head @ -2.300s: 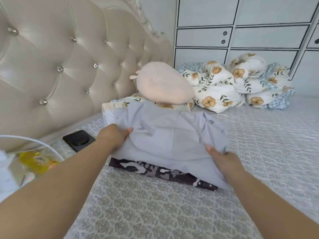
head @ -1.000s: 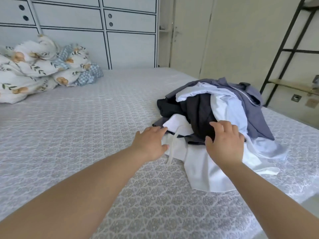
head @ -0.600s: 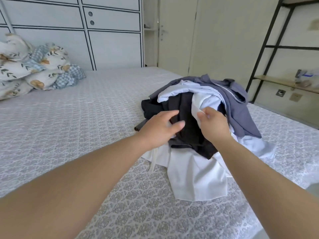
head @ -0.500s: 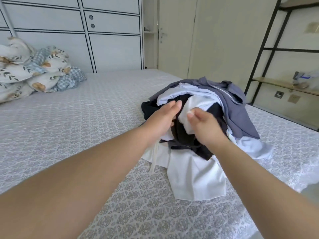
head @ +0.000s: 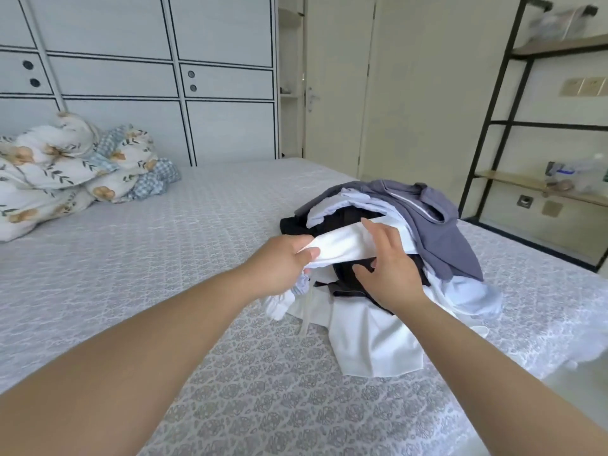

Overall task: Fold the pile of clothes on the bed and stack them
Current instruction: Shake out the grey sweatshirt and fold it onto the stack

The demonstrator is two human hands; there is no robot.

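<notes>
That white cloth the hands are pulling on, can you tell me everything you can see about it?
The white cloth looks like thin, smooth fabric, plain with no pattern. It is stretched into a band between the two hands, above the pile of clothes on the bed. The left hand grips one bunched end with curled fingers. The right hand touches its other side with spread fingers. A black garment lies under it. What kind of clothing it is cannot be told.

Matt cloth pile of clothes on textured woven bed
</notes>
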